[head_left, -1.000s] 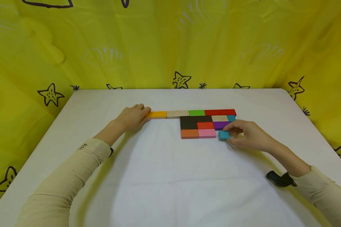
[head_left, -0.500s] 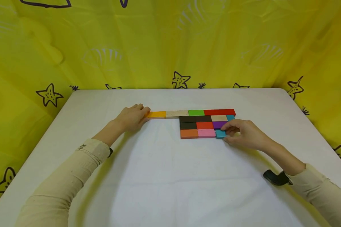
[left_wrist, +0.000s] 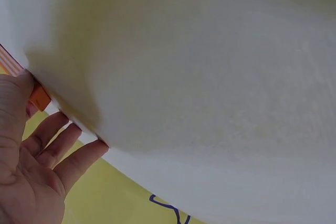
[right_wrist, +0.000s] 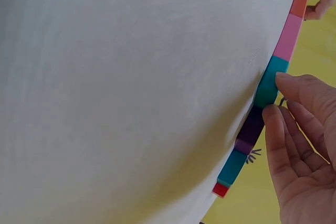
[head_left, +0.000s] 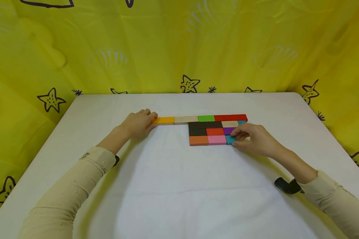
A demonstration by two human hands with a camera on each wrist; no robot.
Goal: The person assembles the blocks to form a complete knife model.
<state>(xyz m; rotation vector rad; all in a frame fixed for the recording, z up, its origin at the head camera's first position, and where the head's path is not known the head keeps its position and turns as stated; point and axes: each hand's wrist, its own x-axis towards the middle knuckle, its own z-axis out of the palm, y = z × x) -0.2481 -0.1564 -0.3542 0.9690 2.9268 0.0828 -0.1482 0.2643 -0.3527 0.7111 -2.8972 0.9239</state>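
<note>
In the head view my left hand (head_left: 138, 124) pinches the left end of a yellow-orange block (head_left: 165, 120); its orange end (left_wrist: 40, 97) shows by the thumb in the left wrist view. My right hand (head_left: 258, 140) holds a small blue block (head_left: 230, 139) between thumb and index finger. That block lies flat against the right end of a pink block (head_left: 217, 139), in the front row beside an orange-brown block (head_left: 198, 140). Behind it, partly hidden by the fingers, are a purple block (head_left: 228, 130) and another blue block (right_wrist: 232, 167).
A long back row runs from the yellow-orange block through a plain wood block (head_left: 186, 119) and a green block (head_left: 206, 118) to a long red block (head_left: 231, 117). Dark blocks (head_left: 197, 132) and a red one fill the middle rows. A white cloth (head_left: 179, 186) covers the table.
My right hand has slid the small blue block leftward until it meets the pink block, closing the gap between them. The left hand has stayed at the yellow-orange block.
</note>
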